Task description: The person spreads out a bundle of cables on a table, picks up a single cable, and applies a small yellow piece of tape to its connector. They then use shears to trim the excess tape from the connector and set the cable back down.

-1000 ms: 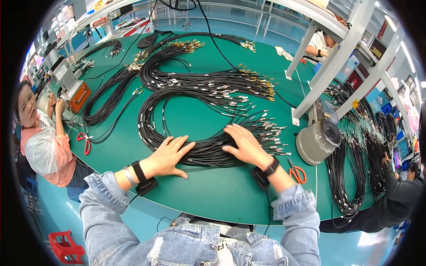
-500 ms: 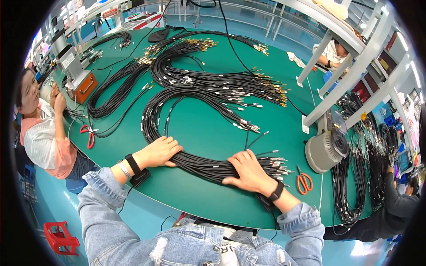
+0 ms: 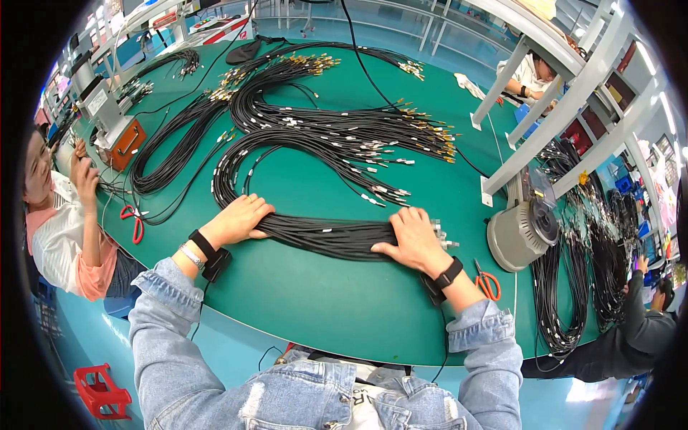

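Left hand [image 3: 240, 221] and right hand [image 3: 412, 240] on black cable bundle [image 3: 326, 236], green table [image 3: 315, 301].

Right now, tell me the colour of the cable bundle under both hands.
Black, in the head view: the cable bundle.

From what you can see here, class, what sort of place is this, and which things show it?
Most likely a cable or wire-harness assembly workshop. Long bundles of black cables with metal connectors cover a green workbench, orange-handled scissors lie ready, and more cables hang by the rack at right.
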Tool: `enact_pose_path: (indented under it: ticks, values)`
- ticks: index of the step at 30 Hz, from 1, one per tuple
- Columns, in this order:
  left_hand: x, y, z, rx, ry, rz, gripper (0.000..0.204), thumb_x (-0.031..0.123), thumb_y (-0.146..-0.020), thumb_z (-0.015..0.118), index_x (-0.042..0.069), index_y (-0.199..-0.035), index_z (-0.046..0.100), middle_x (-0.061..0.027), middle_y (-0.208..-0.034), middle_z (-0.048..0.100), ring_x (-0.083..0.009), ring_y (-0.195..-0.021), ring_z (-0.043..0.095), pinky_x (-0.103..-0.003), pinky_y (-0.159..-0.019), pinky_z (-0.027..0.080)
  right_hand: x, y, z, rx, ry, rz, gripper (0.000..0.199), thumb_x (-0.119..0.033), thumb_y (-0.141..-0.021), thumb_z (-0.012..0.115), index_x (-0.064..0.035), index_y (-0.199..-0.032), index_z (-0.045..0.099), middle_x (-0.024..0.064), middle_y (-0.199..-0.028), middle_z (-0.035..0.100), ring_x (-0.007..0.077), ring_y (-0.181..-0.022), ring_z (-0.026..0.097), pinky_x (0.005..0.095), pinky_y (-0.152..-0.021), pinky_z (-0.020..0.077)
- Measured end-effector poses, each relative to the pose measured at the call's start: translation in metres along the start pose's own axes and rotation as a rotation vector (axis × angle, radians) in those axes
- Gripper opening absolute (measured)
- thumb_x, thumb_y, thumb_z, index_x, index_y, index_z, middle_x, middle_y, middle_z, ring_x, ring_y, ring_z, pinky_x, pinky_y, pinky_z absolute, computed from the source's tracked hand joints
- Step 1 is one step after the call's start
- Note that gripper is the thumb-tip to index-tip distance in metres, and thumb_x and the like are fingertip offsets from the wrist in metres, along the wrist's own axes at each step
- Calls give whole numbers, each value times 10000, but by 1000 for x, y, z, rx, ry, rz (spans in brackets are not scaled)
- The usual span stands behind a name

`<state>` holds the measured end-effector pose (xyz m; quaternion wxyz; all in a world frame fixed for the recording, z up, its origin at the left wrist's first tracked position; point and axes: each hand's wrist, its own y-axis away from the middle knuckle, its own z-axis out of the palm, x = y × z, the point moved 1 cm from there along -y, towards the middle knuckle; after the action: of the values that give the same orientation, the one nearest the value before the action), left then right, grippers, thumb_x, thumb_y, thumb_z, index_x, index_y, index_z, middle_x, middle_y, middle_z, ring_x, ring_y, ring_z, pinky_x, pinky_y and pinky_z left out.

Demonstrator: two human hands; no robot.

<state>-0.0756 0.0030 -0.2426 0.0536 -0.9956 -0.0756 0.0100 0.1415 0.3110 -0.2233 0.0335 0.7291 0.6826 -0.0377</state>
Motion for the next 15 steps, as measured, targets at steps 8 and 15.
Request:
enact_pose_path:
  ticks: [8, 15]
  values:
    - [43, 7, -33, 4, 81, -6, 650, 314, -680, 732, 52, -1207, 454, -116, -1147, 493, -278, -1094, 464, -389, -887, 396, -6, 76, 5, 97, -122, -97, 809, -501, -723, 672, -20, -1308, 387, 201, -1308, 395, 372, -1223, 357, 509, -1037, 249]
    - [86, -24, -3, 50, 107, -39, 718, 263, -693, 736, 83, -1300, 398, -102, -1312, 426, -274, -1238, 384, -416, -964, 368, 8, 82, 10, 4, -105, 20, 807, -420, -773, 659, -119, -1410, 264, 165, -1438, 272, 365, -1334, 234, 530, -1086, 174]
